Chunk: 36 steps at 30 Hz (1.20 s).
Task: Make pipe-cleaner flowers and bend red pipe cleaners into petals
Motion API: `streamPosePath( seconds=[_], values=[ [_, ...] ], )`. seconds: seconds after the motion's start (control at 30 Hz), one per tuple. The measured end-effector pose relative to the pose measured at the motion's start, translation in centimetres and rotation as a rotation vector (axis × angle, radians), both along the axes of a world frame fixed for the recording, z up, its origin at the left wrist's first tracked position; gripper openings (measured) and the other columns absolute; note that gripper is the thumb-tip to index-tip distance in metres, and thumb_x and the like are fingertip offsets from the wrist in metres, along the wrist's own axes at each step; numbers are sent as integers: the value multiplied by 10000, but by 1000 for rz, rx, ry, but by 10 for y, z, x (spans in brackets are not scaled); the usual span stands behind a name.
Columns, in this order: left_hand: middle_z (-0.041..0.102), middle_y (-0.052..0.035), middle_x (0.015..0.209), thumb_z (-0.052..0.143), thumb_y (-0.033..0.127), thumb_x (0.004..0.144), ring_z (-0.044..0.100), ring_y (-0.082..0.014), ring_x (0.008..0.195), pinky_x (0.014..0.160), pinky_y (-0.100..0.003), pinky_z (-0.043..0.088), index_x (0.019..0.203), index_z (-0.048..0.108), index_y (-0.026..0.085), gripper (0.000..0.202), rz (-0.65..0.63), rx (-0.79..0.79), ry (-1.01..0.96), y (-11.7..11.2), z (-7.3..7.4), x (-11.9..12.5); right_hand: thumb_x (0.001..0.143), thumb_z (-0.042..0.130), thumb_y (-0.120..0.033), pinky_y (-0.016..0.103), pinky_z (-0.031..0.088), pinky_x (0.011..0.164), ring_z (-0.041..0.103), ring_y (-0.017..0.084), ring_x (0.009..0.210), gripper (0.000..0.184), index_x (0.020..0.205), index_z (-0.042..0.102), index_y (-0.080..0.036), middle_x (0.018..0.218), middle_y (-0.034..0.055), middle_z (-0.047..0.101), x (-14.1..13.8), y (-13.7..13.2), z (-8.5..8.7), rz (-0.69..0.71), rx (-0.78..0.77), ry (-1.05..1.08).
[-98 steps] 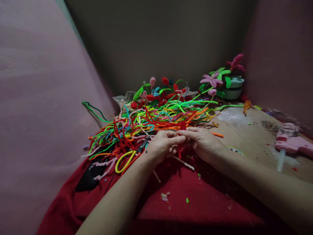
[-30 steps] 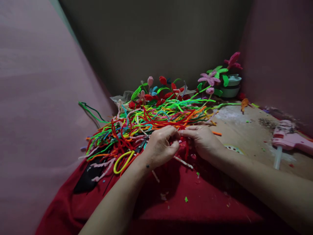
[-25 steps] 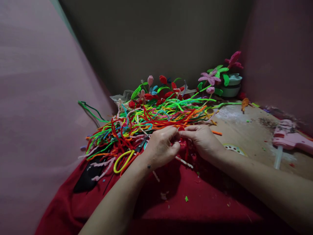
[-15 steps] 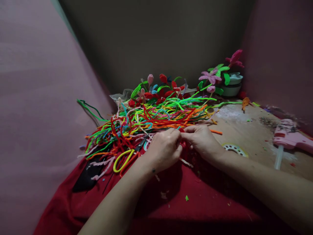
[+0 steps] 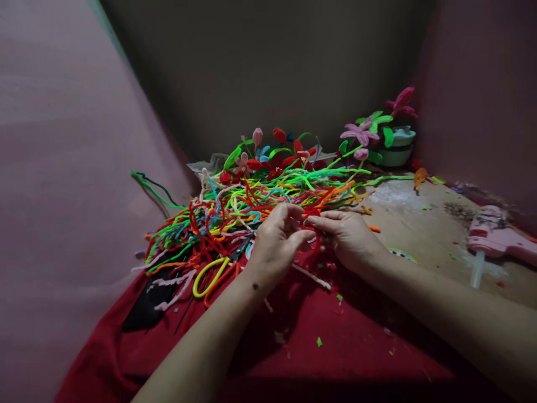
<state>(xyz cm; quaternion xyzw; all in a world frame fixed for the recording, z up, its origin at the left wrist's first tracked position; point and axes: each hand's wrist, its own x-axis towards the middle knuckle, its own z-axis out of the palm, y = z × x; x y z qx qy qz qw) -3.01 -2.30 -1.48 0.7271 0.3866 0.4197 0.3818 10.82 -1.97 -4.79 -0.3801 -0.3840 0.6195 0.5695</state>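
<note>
A red pipe cleaner piece [image 5: 312, 215], bent into a small shape, is between my two hands over the red cloth. My right hand [image 5: 354, 239] pinches it between thumb and fingers. Curled round its other side, my left hand [image 5: 274, 240] holds it at the fingertips, its thumb a little apart below. A strand of red hangs beneath the fingers. Part of the piece is hidden by the fingers. Just left of my left hand lie scissors [image 5: 212, 276] with yellow and orange handles. A pale pipe cleaner [image 5: 314, 277] lies on the cloth below my hands.
A heap of coloured pipe cleaners [image 5: 268, 196] spreads behind my hands, with finished fuzzy flowers [image 5: 277, 151] beyond. A pink glue gun [image 5: 493, 235] and a tape roll [image 5: 401, 254] are on the right. A black phone-like slab [image 5: 145, 308] lies left. Flowers stand by a pale green pot [image 5: 396, 154].
My left hand has turned and opened somewhat, its thumb coming away from the curled fingers. The red piece shows more between my hands. The right hand has shifted slightly.
</note>
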Motion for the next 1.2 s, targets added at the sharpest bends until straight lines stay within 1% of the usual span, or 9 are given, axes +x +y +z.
streamPosePath(
  seconds=[0.1,0.2,0.4,0.5,0.67,0.73,0.93,1.1,1.2],
  values=[
    [569,28,632,692,201,652,579,-114,520,519,-255,487,814,474,152,277,-27,-306,-248,3,3,0,639,709,-289,205,333,398,472,76,423,203,603,579,-138,533,-14,570,0,-2,1,-1,26,2],
    [575,11,631,724,206,618,569,-111,507,441,-230,470,759,493,130,281,-31,-481,-386,6,2,-2,666,691,-292,196,324,390,456,66,406,206,597,571,-139,507,-27,544,0,-4,2,-10,44,-48],
    [553,21,617,738,171,584,510,-63,454,377,-173,402,778,534,112,288,-134,-745,-414,12,-3,-7,694,663,-293,194,325,389,451,61,393,212,579,572,-140,483,-22,544,0,-7,4,-8,105,-126],
    [532,44,582,734,196,586,477,-68,433,385,-188,376,754,500,142,293,-75,-614,-307,11,-6,-5,696,654,-304,195,308,382,444,61,394,215,585,578,-137,495,-11,563,0,-7,4,1,108,-163],
    [485,30,657,613,139,695,463,-89,628,593,-219,390,671,503,164,115,109,145,82,2,-10,0,673,658,-289,205,271,339,388,65,325,212,555,554,-147,399,-45,476,0,-5,0,73,50,-137],
    [477,14,730,571,124,722,455,-97,691,645,-223,386,662,514,166,93,95,303,162,-1,-9,-1,649,667,-267,207,266,325,382,66,308,190,555,555,-147,402,-47,477,0,-4,-2,127,23,-94],
    [464,47,640,570,276,757,473,-81,555,530,-203,387,712,444,172,170,-107,-118,56,3,-2,-5,641,695,-275,179,307,359,428,51,378,189,628,565,-139,504,-36,533,-1,-5,1,210,-35,67],
    [472,53,589,538,259,780,449,-68,538,528,-191,367,660,426,172,185,-73,42,221,4,-3,-8,604,730,-244,169,297,337,418,47,374,205,642,558,-138,501,-46,519,-1,0,2,170,-100,124],
    [508,57,616,556,209,755,498,-70,518,510,-190,406,769,451,185,109,-185,-66,161,4,-3,-9,599,718,-197,168,287,329,409,48,372,176,624,554,-137,489,-46,509,1,3,2,147,-124,185]
  ],
)
